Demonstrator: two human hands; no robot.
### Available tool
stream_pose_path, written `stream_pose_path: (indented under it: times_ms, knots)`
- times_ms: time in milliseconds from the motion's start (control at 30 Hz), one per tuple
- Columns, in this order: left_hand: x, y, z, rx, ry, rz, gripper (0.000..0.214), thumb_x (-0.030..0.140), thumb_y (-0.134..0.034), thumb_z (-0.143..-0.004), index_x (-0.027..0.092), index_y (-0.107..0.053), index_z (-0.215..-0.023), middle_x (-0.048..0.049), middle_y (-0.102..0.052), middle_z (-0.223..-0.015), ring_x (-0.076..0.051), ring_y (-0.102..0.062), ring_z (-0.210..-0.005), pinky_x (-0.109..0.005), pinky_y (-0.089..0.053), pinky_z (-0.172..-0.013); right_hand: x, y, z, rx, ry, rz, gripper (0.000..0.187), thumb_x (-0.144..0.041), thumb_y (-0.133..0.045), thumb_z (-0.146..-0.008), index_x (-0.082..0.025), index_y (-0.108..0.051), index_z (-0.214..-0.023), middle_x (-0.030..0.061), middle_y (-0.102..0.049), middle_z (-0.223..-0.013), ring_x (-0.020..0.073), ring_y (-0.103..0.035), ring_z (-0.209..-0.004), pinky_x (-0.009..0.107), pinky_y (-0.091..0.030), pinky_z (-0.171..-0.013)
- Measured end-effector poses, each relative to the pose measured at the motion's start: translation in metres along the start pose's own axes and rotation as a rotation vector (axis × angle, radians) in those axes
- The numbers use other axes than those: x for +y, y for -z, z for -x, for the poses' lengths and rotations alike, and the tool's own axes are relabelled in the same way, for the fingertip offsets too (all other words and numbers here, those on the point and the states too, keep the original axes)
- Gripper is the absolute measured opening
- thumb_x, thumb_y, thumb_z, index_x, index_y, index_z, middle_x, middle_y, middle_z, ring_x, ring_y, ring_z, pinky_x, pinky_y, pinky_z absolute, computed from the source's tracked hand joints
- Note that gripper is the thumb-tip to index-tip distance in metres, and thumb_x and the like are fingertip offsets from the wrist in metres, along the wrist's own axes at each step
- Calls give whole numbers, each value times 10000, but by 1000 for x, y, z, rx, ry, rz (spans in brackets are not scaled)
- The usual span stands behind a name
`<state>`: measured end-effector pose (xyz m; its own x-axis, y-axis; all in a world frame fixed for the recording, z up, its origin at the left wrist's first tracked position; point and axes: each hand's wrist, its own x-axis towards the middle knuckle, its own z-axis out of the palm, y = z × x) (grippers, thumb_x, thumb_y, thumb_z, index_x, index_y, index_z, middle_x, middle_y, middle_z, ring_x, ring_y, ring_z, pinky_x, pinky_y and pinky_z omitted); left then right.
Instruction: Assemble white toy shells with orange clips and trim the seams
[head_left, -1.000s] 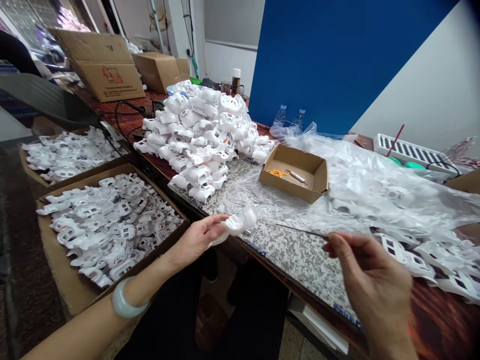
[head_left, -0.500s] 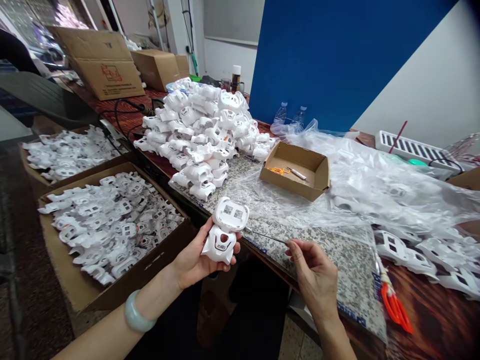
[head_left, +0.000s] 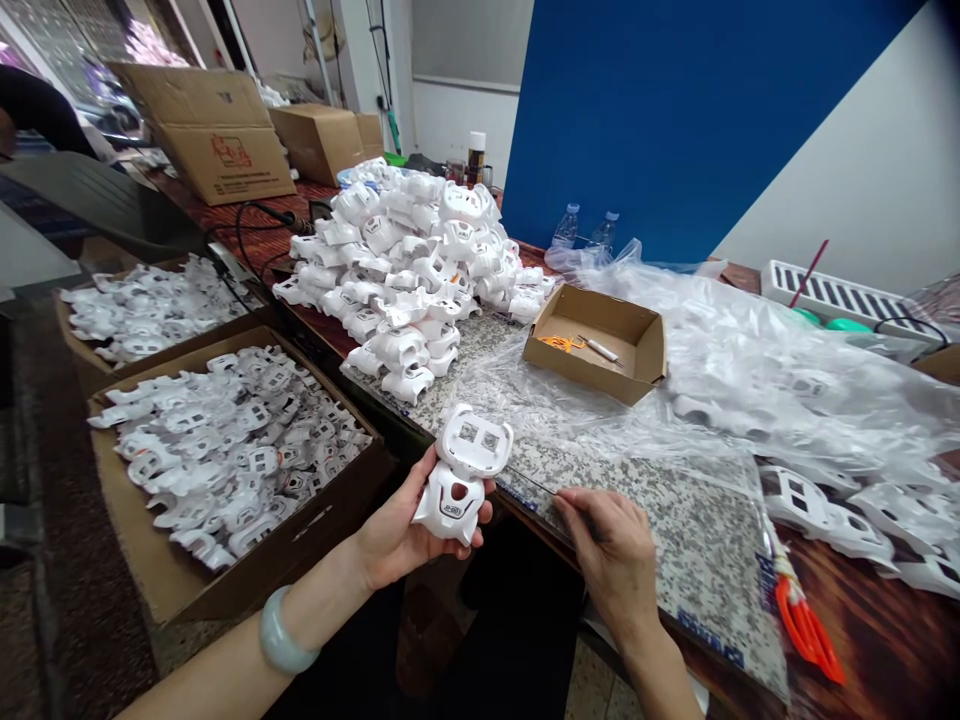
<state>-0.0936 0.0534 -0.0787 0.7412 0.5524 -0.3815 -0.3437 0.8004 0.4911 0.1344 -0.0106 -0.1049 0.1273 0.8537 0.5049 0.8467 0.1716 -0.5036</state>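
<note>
A blue panel [head_left: 637,120] fills the far wall. A wooden table [head_left: 885,640] runs across in front of the person, topped by a granite slab [head_left: 675,570]. Left of the hands, two cardboard boxes sit below the table edge, the nearer box [head_left: 300,545] just beside the left hand and the farther box [head_left: 82,365] beyond it, both heaped with white plastic shells. Straight ahead of the hands, a large pile of the same shells [head_left: 397,280] sits on the slab. To the right of that pile, plastic sheeting [head_left: 757,380] spreads across the table, with a shallow cardboard tray [head_left: 577,365] resting on it. More loose shells [head_left: 825,525] lie well to the right of the right hand, near some orange loops [head_left: 806,630].

The left hand [head_left: 405,530] is closed around one shell [head_left: 457,480], holding it upright against the palm just above the slab's edge. This shell has two square windows at the top and a round hole with red inside lower down. The right hand [head_left: 611,560] is pinched on a thin metal pick [head_left: 536,487], whose tip points toward the shell, just beside it. A pale bangle [head_left: 285,630] circles the left wrist.
</note>
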Motion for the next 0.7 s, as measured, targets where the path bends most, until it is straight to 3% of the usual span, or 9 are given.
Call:
stream_pose_path:
  times_ms: [133,300,433,567,700]
  knots:
    - [-3,-4,-2,15,14,-30,683,620,-287,-883,59,-621,-1084,-116,-624,-856,-179,-615,-648,-254,-445,-564,-2,-3,-2,4,113,84,81,-260,-575,-875,-225,-642,-849,1,-683,-859,166,-570,-830,338,-346,-813]
    - [-5,-4,0,66,7,-42,613,563,-346,-894,60,-619,-1112,-146,-649,-889,-211,-619,-681,-283,-465,-588,-5,1,-8,-8,45,51,75,-231,-561,-883,-230,-634,-898,2,-677,-891,151,-574,-847,329,-361,-832]
    - [-4,2,-2,56,70,-9,587,574,-381,-878,96,-626,-1114,-121,-658,-885,-203,-612,-681,-297,-480,-610,4,17,-22,38,0,40,86,-236,-554,-885,-231,-635,-915,-3,-677,-892,144,-591,-850,314,-392,-820]
    - [-8,1,-2,-3,103,2,623,613,-377,-859,97,-632,-1098,-118,-668,-874,-217,-630,-674,-299,-482,-598,18,40,-53,93,6,55,117,-267,-540,-887,-223,-644,-918,17,-678,-888,164,-601,-863,311,-427,-802]
    - [-14,3,-8,-42,82,11,654,655,-382,-831,101,-643,-1062,-115,-672,-843,-232,-648,-661,-290,-481,-566,35,49,-112,85,12,87,183,-305,-500,-899,-205,-653,-919,39,-673,-889,170,-604,-851,301,-450,-789]
